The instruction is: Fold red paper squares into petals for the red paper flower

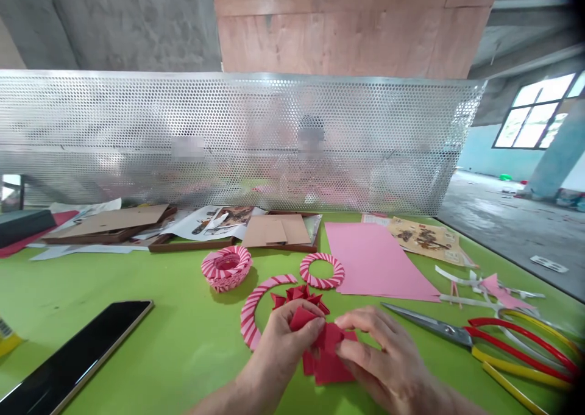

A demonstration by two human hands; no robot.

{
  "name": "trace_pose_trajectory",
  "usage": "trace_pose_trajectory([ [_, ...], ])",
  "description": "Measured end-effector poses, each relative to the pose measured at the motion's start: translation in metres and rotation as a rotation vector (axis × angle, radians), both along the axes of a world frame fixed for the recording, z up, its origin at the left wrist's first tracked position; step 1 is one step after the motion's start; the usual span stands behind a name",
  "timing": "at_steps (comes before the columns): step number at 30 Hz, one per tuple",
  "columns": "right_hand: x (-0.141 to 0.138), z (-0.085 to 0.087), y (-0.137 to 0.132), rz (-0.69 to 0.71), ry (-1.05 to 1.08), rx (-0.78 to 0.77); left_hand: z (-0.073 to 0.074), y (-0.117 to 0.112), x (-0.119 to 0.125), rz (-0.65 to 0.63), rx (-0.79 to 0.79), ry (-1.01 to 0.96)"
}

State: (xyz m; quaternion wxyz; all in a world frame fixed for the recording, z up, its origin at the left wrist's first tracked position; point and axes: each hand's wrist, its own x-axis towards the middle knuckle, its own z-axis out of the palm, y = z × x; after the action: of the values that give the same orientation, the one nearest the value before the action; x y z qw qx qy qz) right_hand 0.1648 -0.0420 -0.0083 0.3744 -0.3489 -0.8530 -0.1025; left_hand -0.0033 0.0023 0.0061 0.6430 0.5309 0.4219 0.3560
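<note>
My left hand [278, 348] is closed, its thumb and fingers pinching a folded piece of red paper [299, 319]. My right hand [388, 354] holds the right side of the red paper between bent fingers and thumb. Red paper squares [329, 372] lie on the table just under both hands. Behind my left hand sits a cluster of pointed red folded pieces [299, 293], partly hidden. A pink-and-red striped curved strip [249, 311] arcs to the left of it. Farther back are a closed striped ring [322, 271] and a small round striped basket [227, 269].
On the right lie scissors [450, 333] with red and yellow handles, white and pink paper scraps [496, 290] and pink sheets [370, 259]. A black phone [82, 354] rests at left. Cardboard and frames [276, 229] line the back, before a perforated metal screen [237, 134].
</note>
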Motion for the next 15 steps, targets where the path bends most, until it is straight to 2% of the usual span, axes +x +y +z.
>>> trace_pose_trajectory([
  [6, 0.002, -0.001, 0.002, -0.005, 0.015, 0.072, -0.014, 0.002, -0.001, -0.05, -0.132, -0.313],
  [9, 0.007, -0.003, 0.003, -0.02, 0.014, 0.115, -0.014, 0.001, 0.001, -0.025, -0.209, -0.362],
  [15, 0.012, 0.001, 0.002, -0.062, 0.005, 0.175, -0.015, -0.001, 0.003, 0.029, -0.25, -0.358],
])
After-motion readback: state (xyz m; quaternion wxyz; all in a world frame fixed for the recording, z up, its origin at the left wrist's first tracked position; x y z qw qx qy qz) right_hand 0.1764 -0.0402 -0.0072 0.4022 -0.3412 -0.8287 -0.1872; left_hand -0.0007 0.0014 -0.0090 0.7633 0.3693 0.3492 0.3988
